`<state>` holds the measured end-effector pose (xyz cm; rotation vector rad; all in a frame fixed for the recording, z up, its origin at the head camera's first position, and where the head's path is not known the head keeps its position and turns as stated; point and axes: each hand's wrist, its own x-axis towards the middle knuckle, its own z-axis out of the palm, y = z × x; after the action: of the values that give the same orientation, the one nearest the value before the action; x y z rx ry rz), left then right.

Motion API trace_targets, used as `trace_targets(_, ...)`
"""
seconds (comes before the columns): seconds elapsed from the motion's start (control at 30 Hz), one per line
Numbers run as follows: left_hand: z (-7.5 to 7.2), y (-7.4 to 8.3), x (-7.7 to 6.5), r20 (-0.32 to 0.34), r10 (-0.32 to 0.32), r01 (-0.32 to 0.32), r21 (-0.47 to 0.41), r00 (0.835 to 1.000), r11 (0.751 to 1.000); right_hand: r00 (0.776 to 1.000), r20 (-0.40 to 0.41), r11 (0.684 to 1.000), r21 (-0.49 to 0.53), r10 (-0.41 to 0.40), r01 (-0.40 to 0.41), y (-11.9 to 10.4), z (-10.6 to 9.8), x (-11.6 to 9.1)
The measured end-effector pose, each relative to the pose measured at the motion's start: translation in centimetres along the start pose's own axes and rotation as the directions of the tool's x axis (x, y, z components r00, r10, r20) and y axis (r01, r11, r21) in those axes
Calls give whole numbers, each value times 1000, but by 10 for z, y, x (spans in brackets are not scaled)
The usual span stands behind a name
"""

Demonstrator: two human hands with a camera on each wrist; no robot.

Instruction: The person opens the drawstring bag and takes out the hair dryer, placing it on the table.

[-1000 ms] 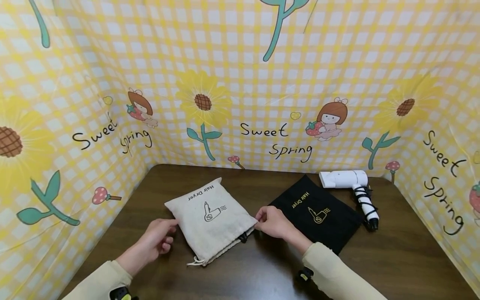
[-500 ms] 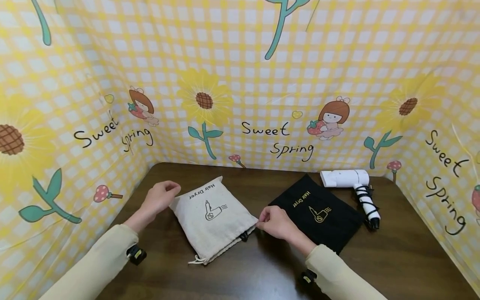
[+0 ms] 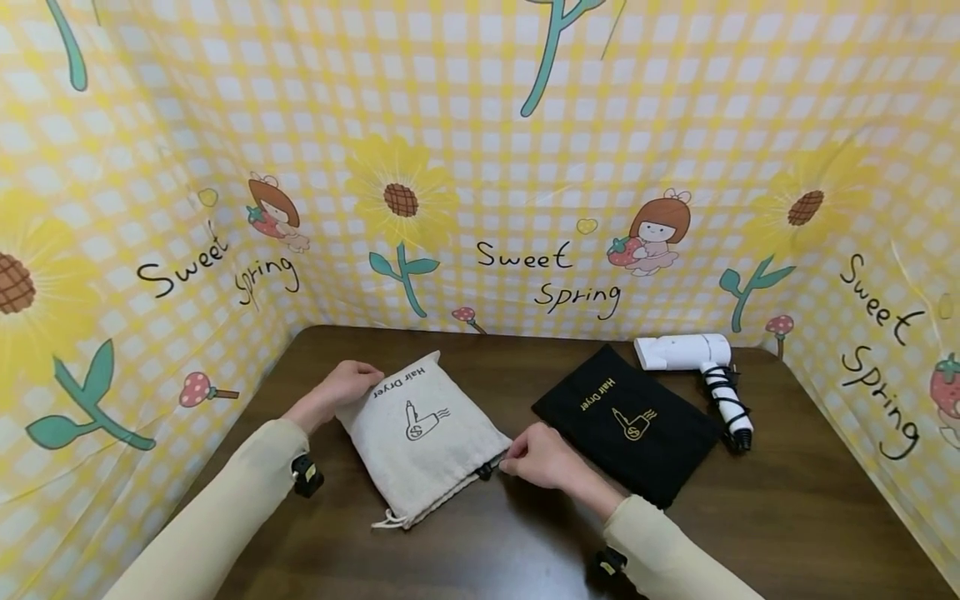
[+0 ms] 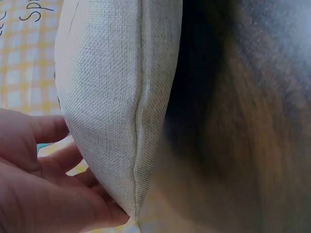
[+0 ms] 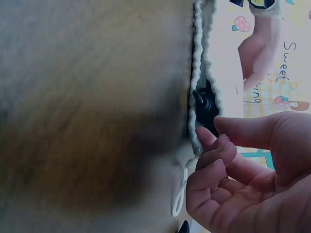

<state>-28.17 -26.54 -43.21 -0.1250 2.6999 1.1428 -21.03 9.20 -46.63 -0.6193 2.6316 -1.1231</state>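
Observation:
A plump cream drawstring bag printed "Hair Dryer" lies on the brown table, its mouth facing near right. My right hand pinches the right corner of that mouth between thumb and forefinger. In the right wrist view a black cylindrical part shows inside the mouth, between two gathered rims; the rest is hidden. My left hand lies over the bag's far left corner. In the left wrist view its lightly bent fingers touch the printed side. A white drawstring loop hangs at the near corner.
A flat black bag with yellow "Hair Dryer" print lies right of the cream one. Beyond it is a white hair dryer, its black cord wound round the handle. A yellow checked cloth walls the table's back and sides.
My left hand has let go of the bag's left edge, moved away from me and come over the far left corner. The right hand still pinches the mouth, slightly nearer to me.

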Motion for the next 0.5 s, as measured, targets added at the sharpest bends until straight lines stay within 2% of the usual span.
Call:
trace_targets(0.1, 1, -4, -3, 3, -6, 6, -7, 1000, 1000, 1000, 10, 1000, 5, -10, 10, -1, 4, -1)
trace_targets(0.5, 6, -9, -20, -51, -38, 37, -24, 998, 999, 1000, 24, 1000, -9, -14, 14, 3, 5, -1)
